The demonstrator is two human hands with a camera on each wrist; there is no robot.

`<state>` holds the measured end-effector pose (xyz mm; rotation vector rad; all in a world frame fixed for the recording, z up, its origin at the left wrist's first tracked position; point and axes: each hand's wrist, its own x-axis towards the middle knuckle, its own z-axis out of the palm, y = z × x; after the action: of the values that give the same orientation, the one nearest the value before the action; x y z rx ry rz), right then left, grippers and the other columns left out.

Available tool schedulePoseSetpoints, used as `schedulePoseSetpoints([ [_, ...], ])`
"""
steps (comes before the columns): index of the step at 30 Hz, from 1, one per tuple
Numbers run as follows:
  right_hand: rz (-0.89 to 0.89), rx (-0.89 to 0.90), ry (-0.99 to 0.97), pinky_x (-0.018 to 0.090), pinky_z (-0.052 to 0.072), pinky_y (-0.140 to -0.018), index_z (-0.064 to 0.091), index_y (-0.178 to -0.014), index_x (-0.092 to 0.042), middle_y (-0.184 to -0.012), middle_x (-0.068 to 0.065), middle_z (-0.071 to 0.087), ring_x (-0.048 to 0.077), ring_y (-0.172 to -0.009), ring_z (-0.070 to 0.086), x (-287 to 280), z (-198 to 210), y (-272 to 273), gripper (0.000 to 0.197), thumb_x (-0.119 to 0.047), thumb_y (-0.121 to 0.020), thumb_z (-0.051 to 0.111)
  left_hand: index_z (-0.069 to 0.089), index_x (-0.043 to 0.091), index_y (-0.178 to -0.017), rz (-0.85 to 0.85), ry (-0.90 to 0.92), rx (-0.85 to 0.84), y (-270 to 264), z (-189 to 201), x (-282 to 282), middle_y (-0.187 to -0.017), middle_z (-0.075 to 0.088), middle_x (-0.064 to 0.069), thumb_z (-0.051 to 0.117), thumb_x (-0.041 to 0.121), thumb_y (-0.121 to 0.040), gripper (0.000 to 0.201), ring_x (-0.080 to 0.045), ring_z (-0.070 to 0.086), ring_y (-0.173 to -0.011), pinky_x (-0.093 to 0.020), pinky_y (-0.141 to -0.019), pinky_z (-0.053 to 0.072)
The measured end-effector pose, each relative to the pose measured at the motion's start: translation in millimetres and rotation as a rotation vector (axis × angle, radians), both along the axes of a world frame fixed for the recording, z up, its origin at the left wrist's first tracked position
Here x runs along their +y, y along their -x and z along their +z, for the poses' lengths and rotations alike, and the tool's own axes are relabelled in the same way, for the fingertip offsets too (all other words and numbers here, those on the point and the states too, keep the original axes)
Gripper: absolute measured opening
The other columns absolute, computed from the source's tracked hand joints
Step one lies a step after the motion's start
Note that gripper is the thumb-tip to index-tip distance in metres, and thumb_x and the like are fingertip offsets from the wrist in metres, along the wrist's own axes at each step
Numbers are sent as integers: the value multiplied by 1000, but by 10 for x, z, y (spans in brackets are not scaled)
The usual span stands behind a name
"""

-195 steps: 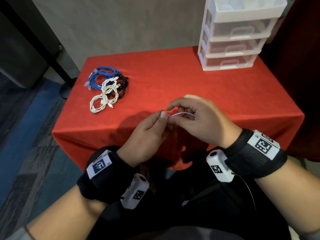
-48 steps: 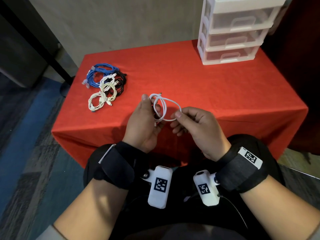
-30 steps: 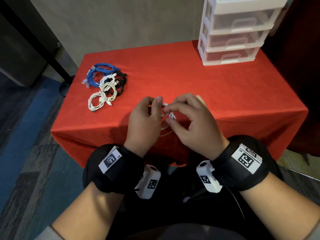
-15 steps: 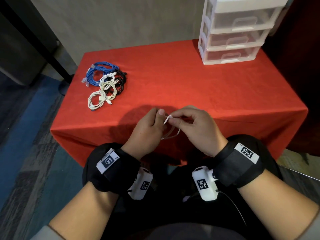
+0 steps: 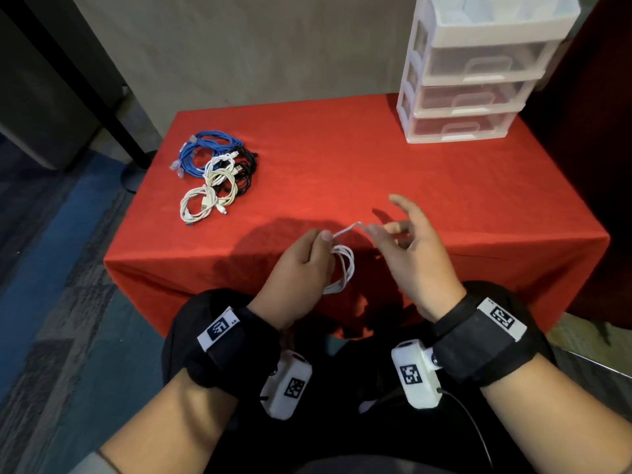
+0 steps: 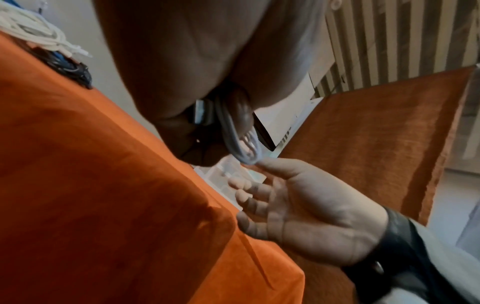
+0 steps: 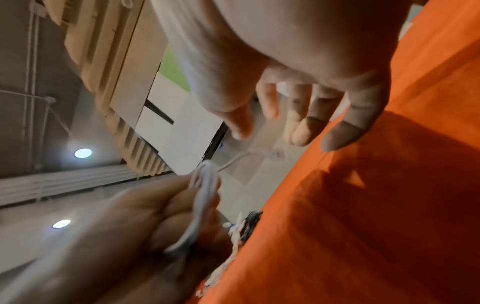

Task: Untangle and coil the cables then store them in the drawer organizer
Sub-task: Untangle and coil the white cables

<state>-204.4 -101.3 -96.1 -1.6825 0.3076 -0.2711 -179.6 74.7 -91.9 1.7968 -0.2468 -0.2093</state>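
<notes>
At the near edge of the red table (image 5: 376, 159), about 6 o'clock in the head view, the left hand (image 5: 297, 268) grasps a coiled white cable (image 5: 342, 268), its loops hanging below the curled fingers. A short free end of the cable runs up toward 2 o'clock to the right hand (image 5: 410, 254), which pinches it between thumb and fingertip while its other fingers spread loosely. Toward 10 o'clock on the table lies a heap of coiled cables (image 5: 215, 179), blue, black and white, touching one another. At 1 o'clock, at the table's far corner, stands the drawer organizer (image 5: 472, 87), its three clear drawers closed.
</notes>
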Motion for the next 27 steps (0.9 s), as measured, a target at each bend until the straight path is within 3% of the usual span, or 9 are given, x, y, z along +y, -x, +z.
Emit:
schedulePoseSetpoints([
  [3, 123, 128, -159, 28, 48, -68, 56, -121, -18, -86, -2, 66, 8, -76, 60, 169, -10, 119, 57, -49, -78, 77, 53, 14, -84, 40, 120, 65, 10, 30, -47, -61, 46, 10, 41, 35, -108, 34, -10, 41, -56, -31, -57, 38],
  [6, 311, 164, -401, 26, 51, -67, 67, -103, -5, -87, 8, 70, 21, -80, 65, 231, 45, 145, 23, -24, -91, 71, 58, 6, -91, -51, 207, 121, 56, 134, -72, -60, 47, 8, 40, 23, -110, 31, -5, 43, -54, -20, -55, 42],
  [10, 390, 245, -686, 31, 43, -72, 65, -91, -15, -79, 1, 62, 18, -76, 58, 104, 185, 102, 11, -25, -88, 69, 65, 4, -104, -176, 215, 112, -25, 243, 50, -69, 44, -1, 44, 24, -109, 29, -9, 38, -58, -18, -55, 36],
  [12, 523, 302, -713, 33, 37, -70, 61, -83, -18, -75, 0, 54, 16, -74, 49, 87, 229, 117, 21, -35, -96, 62, 62, 7, -107, -218, 229, 181, -80, 284, 128, -68, 46, 0, 47, 26, -107, 24, -11, 38, -57, -23, -56, 32],
  [14, 581, 323, -647, 33, 32, -67, 53, -73, -20, -69, 1, 41, 16, -67, 37, 111, 288, 119, 36, -46, -98, 57, 59, 10, -104, -265, 208, 242, -108, 307, 177, -67, 48, 3, 52, 32, -104, 23, -13, 40, -57, -31, -59, 26],
  [16, 575, 247, -544, 32, 32, -65, 53, -72, -20, -66, 1, 37, 15, -63, 30, 136, 339, 119, 33, -41, -97, 60, 59, 14, -95, -259, 192, 280, -134, 334, 200, -64, 49, 2, 53, 33, -101, 21, -15, 42, -56, -35, -60, 24],
  [20, 570, 20, -136, 20, 43, -66, 66, -91, -12, -74, -1, 63, 6, -69, 55, 148, 401, 134, 11, -11, -101, 61, 55, 12, -85, -67, 206, 330, -188, 404, 229, -60, 53, -4, 48, 19, -104, 21, -19, 48, -51, -34, -55, 26],
  [23, 511, -41, 11, 15, 46, -74, 71, -100, -9, -87, -2, 76, 3, -80, 66, 154, 357, 170, 9, -11, -101, 62, 56, 8, -83, -45, 72, 244, -161, 409, 249, -57, 56, -6, 49, 12, -101, 20, -22, 52, -50, -32, -52, 30],
  [27, 339, -126, 224, 42, 56, -83, 74, -102, -19, -93, -4, 78, 12, -89, 73, 177, 204, 170, 11, -20, -101, 63, 57, 1, -80, -159, -97, 128, -91, 459, 227, -59, 59, -9, 47, 10, -100, 24, -18, 53, -50, -33, -54, 35],
])
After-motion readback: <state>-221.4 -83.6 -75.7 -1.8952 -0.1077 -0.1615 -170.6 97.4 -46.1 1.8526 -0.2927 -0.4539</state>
